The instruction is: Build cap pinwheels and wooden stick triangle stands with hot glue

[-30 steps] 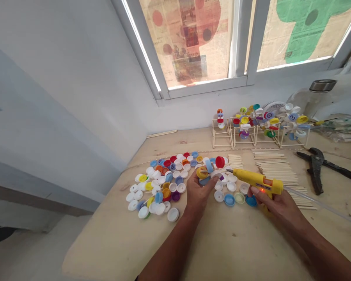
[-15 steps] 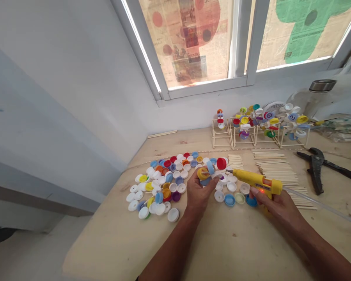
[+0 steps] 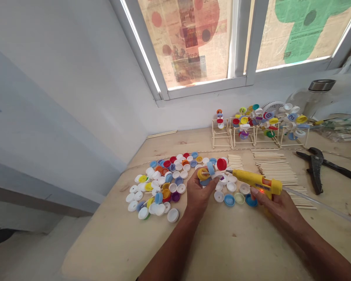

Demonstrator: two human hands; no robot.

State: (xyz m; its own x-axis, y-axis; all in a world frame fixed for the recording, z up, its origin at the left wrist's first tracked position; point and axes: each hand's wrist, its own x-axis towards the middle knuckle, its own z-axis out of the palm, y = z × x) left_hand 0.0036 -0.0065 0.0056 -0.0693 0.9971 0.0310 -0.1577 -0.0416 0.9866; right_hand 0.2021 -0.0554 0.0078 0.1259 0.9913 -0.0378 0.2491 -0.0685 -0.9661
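Note:
My left hand (image 3: 198,195) is closed around a small assembly of bottle caps, with a yellow cap (image 3: 202,174), a light blue cap (image 3: 210,168) and a red cap (image 3: 221,164) showing. A thin stick runs between the yellow and blue caps. My right hand (image 3: 276,205) grips a yellow glue gun (image 3: 251,178) with a glowing red light and a clear glue stick (image 3: 318,203) trailing from its back. The gun's nozzle points left, close to the red cap; whether it touches the assembly I cannot tell. Loose caps (image 3: 230,200) lie on the table beneath both hands.
A big spread of bottle caps (image 3: 173,215) covers the wooden table (image 3: 117,249) at left. Wooden sticks (image 3: 276,171) lie in rows, with black pliers (image 3: 316,169) beside them. Stick frames (image 3: 222,134) bearing cap wheels stand along the wall near a glass jar (image 3: 321,86).
Almost nothing differs. The red cap in my left hand has shifted very slightly, and the glue gun stays in the same place beside it.

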